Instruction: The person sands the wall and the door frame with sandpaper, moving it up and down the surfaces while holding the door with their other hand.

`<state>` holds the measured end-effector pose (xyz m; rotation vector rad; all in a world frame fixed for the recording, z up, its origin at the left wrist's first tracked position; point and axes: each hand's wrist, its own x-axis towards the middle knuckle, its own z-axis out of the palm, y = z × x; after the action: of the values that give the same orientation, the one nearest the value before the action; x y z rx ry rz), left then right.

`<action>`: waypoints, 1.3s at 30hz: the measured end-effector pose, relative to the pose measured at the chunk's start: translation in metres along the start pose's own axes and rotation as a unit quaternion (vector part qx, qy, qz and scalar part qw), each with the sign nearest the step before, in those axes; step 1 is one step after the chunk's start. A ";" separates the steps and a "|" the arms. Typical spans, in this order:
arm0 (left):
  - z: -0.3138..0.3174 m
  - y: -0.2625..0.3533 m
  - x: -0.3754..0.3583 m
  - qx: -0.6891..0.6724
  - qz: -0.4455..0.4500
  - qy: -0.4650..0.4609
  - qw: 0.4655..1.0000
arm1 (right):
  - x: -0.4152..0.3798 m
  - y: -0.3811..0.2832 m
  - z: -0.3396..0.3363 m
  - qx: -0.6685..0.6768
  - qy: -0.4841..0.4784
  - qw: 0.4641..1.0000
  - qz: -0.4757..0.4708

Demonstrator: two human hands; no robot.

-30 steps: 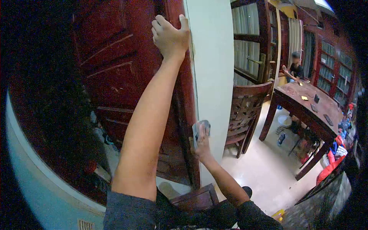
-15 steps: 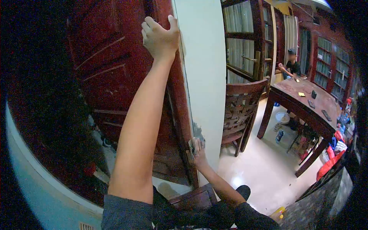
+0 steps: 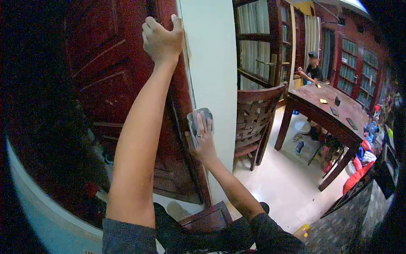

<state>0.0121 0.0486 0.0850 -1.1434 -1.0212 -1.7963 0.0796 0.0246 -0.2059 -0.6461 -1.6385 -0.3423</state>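
Against the wall edge: grey cloth (image 3: 198, 122), pressed flat on the white wall (image 3: 211, 63) beside the door frame.
Right hand (image 3: 203, 139): palm spread over the cloth, grasping it against the paint.
Left hand (image 3: 163, 38): high up, fingers hooked around the red door (image 3: 114, 84) edge, seemingly for balance.
Behind: wooden chair (image 3: 253, 118), and a person seated at the far surface (image 3: 330, 110).
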 end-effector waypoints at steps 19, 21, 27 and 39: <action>-0.002 0.000 0.000 0.007 0.002 0.005 1.000 | -0.132 0.007 0.022 -0.021 -0.043 0.999 0.023; -0.002 0.000 0.000 0.005 -0.004 -0.001 1.000 | -0.133 0.004 0.016 -0.111 -0.082 0.990 -0.017; -0.002 0.003 0.005 0.001 0.000 -0.005 1.000 | -0.083 -0.006 -0.007 -0.036 -0.110 0.992 0.041; -0.003 -0.004 0.003 -0.013 -0.027 -0.008 1.000 | 0.039 -0.009 -0.001 0.019 0.056 0.998 -0.020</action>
<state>0.0068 0.0470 0.0858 -1.1586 -1.0500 -1.8492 0.0728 0.0252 -0.1666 -0.5569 -1.5485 -0.3692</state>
